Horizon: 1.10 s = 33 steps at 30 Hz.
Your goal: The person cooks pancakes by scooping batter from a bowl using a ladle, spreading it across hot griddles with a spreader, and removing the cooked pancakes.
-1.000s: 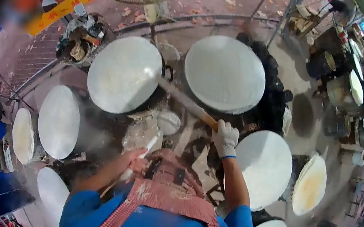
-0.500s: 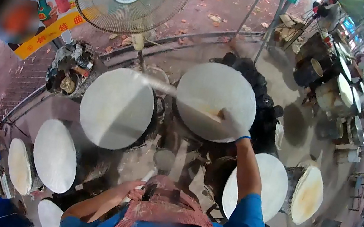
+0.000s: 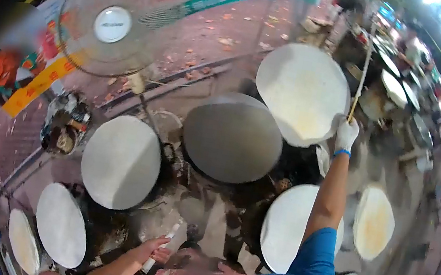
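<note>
My right hand (image 3: pixel 346 136), in a white glove with a blue cuff, is closed round the lower end of a long thin stick (image 3: pixel 364 74) that points up. Left of the stick is a large white round sheet (image 3: pixel 301 90), slightly yellowish low down; whether the stick touches it, I cannot tell. It overlaps the upper right edge of a grey round pan (image 3: pixel 232 138). My bare left hand (image 3: pixel 152 251) grips a short white rod (image 3: pixel 161 249) near the apron (image 3: pixel 197 273). White discs lie at the left (image 3: pixel 120 163) and below my right forearm (image 3: pixel 286 227).
More white discs stand at the far left (image 3: pixel 61 225) and right (image 3: pixel 374 224). A fan (image 3: pixel 112 24) is at the upper left, above a cluttered container (image 3: pixel 66 123). Pots and further discs (image 3: pixel 393 89) fill the upper right. Dark round objects lie beside the grey pan.
My right hand and the stick have swung up and right. A white sheet now shows up and right of the middle pan, whose grey surface is exposed. My left hand still holds the rod. The view has shifted.
</note>
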Each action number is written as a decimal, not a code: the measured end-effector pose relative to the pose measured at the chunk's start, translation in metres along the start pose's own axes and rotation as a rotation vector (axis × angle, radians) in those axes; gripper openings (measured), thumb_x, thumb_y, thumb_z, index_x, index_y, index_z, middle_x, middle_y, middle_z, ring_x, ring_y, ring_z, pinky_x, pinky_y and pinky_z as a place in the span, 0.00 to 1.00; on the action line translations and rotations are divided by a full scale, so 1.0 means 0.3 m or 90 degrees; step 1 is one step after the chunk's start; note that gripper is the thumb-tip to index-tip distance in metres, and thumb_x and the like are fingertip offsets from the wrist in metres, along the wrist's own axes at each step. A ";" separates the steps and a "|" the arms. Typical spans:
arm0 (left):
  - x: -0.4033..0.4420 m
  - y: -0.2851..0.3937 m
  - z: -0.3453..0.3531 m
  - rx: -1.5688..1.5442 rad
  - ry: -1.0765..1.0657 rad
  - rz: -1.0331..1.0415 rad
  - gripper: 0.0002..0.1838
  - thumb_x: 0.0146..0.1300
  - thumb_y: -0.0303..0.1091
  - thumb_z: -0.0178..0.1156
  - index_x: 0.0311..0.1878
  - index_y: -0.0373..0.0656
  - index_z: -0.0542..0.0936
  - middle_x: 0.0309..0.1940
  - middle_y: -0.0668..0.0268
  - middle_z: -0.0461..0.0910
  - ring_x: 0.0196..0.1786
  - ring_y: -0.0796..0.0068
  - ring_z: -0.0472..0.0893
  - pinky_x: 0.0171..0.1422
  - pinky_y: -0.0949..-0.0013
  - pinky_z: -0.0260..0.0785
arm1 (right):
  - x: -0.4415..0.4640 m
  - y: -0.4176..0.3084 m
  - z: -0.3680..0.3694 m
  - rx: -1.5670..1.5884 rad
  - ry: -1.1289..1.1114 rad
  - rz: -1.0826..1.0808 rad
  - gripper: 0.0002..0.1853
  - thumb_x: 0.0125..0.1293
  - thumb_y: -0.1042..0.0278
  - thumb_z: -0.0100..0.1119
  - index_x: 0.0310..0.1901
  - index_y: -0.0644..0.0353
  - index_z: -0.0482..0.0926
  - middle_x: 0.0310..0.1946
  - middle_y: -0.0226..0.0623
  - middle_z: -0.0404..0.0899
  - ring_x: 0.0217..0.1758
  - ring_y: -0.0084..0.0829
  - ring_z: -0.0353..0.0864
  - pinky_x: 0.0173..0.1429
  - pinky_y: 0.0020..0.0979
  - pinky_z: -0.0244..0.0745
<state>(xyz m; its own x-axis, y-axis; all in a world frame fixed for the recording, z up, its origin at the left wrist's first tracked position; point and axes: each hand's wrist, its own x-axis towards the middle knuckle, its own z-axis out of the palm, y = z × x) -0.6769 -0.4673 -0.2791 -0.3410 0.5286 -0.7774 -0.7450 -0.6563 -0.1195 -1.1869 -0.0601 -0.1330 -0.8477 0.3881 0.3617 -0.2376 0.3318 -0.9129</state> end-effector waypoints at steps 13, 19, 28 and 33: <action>0.152 -0.347 0.366 -0.265 -0.175 -0.101 0.19 0.66 0.48 0.47 0.48 0.43 0.74 0.14 0.73 0.57 0.14 0.81 0.59 0.17 0.76 0.55 | -0.191 0.437 -1.666 0.070 0.446 0.210 0.11 0.51 0.66 0.58 0.35 0.64 0.78 0.23 0.33 0.76 0.21 0.23 0.72 0.23 0.27 0.65; 0.135 -0.468 0.610 -0.290 -0.107 -0.078 0.22 0.68 0.47 0.44 0.58 0.43 0.66 0.17 0.72 0.58 0.15 0.81 0.59 0.18 0.75 0.54 | -0.458 0.957 -1.940 0.074 0.632 0.385 0.17 0.49 0.60 0.61 0.26 0.70 0.74 0.16 0.39 0.71 0.15 0.29 0.69 0.18 0.34 0.59; 0.128 -0.539 0.493 -0.234 -0.142 0.049 0.19 0.69 0.47 0.43 0.54 0.44 0.71 0.18 0.72 0.58 0.14 0.83 0.58 0.15 0.78 0.54 | -0.443 1.021 -2.039 -0.576 0.423 0.550 0.24 0.54 0.53 0.57 0.41 0.71 0.76 0.37 0.49 0.78 0.40 0.41 0.78 0.44 0.40 0.72; 0.044 -0.744 0.496 -0.001 0.084 0.380 0.16 0.66 0.47 0.47 0.30 0.45 0.68 0.14 0.76 0.60 0.14 0.85 0.62 0.14 0.78 0.54 | -0.366 0.930 -1.769 -0.481 0.198 0.117 0.24 0.60 0.59 0.52 0.54 0.68 0.67 0.51 0.49 0.70 0.52 0.40 0.71 0.55 0.34 0.66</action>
<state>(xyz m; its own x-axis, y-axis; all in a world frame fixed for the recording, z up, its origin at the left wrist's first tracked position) -0.6003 -0.2337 -0.1707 -0.6253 -0.0024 -0.7804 -0.4459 -0.8195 0.3599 -0.9085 0.4461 -0.3270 -0.6456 0.6756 0.3560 0.3683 0.6838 -0.6299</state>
